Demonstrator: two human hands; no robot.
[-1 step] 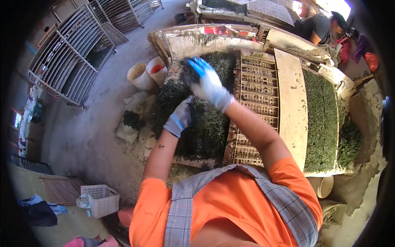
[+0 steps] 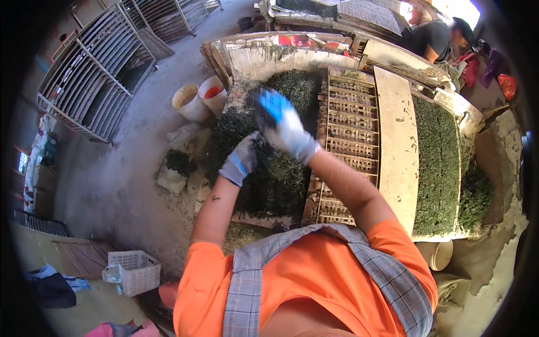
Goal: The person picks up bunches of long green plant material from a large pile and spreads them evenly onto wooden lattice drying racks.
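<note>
Dark green shredded leafy matter (image 2: 283, 194) lies in a thick layer on the work surface in front of me. Over its middle is my right hand (image 2: 283, 126), in a white and blue glove, with its fingers smeared by motion. A dark patch borders those fingers; I cannot make out whether it is held leaf or part of the glove. Lower and to the left, my left hand (image 2: 242, 158), in a grey and blue glove, reaches to the leafy matter. Its fingertips blend into the dark green, so their grip is hidden.
Right of the pile lie a slatted wooden frame (image 2: 351, 129), a pale board (image 2: 398, 151) and a green leafy bed (image 2: 438, 168). Two buckets (image 2: 191, 104) stand at the left beyond it. A rack (image 2: 95, 78), a plastic crate (image 2: 135, 272) and another person (image 2: 435, 42) are farther off.
My right hand has shifted slightly down and to the right over the leafy matter. My left hand has moved a little to the left.
</note>
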